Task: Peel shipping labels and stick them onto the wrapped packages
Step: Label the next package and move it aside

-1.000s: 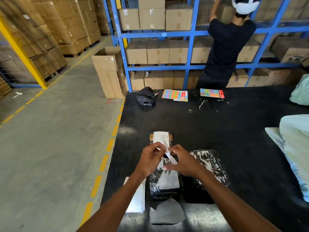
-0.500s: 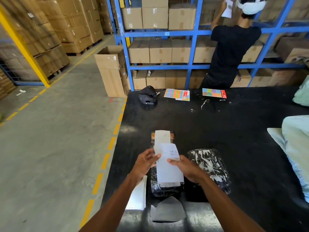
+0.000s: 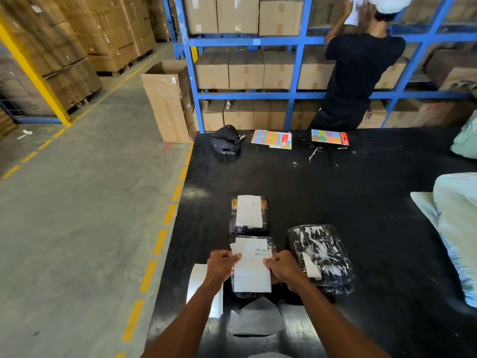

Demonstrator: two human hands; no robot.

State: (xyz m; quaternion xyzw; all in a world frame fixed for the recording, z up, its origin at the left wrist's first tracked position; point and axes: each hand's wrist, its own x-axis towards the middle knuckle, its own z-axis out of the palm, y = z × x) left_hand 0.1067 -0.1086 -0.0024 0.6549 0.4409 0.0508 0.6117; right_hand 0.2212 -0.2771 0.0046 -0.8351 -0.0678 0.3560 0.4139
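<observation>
A white shipping label [image 3: 251, 267] lies flat over a plastic-wrapped dark package [image 3: 271, 249] near the black table's front edge. My left hand [image 3: 221, 264] pinches the label's left edge and my right hand [image 3: 281, 270] holds its right edge. Just beyond it, a second wrapped package [image 3: 235, 228] bears a white label [image 3: 249, 211]. To the right lies a third wrapped package [image 3: 321, 257] in black and white, with a small white tag. A stack of white label sheets [image 3: 198, 282] rests under my left forearm.
A grey mailer [image 3: 255, 319] lies at the table's [image 3: 361, 202] front edge. A black cap [image 3: 226, 140] and two colourful sticker packs [image 3: 272, 139] sit at the far edge. Pale green bags [image 3: 456, 233] fill the right side. A person [image 3: 358, 73] stands at the blue shelving.
The label was held upright between my fingers while being peeled; it has since come down flat onto the nearest package, with both hands moved apart to its side edges.
</observation>
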